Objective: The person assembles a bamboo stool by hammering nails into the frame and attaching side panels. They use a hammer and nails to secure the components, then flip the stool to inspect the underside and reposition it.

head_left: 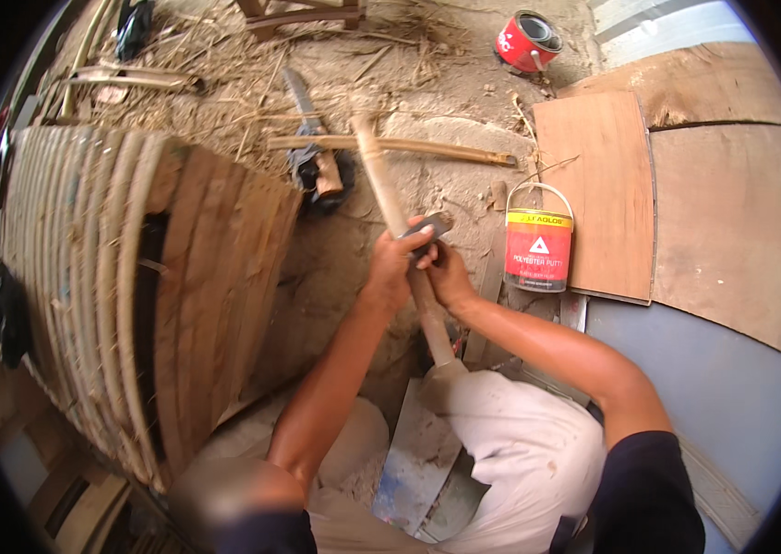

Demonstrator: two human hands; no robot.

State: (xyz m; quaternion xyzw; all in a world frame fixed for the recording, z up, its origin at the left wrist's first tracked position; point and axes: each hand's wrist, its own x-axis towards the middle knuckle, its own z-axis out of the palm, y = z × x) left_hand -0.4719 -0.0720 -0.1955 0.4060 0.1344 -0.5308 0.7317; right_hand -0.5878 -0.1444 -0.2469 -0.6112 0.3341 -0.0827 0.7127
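Clamped in the left hand, a dark block sits at the wooden pole, which slants forward and left from the right knee's edge, the right hand just beside, its grip too hidden to tell.

Printed matter is borne by two cans. On the red can with the pale handle, dark lettering is set across a yellow band near the top; below it, a white triangle is placed above white lettering on the red ground, and finer print, too small to be made out, is carried near the lower edge. On the second red can, open at the top, white lettering is partly shown.
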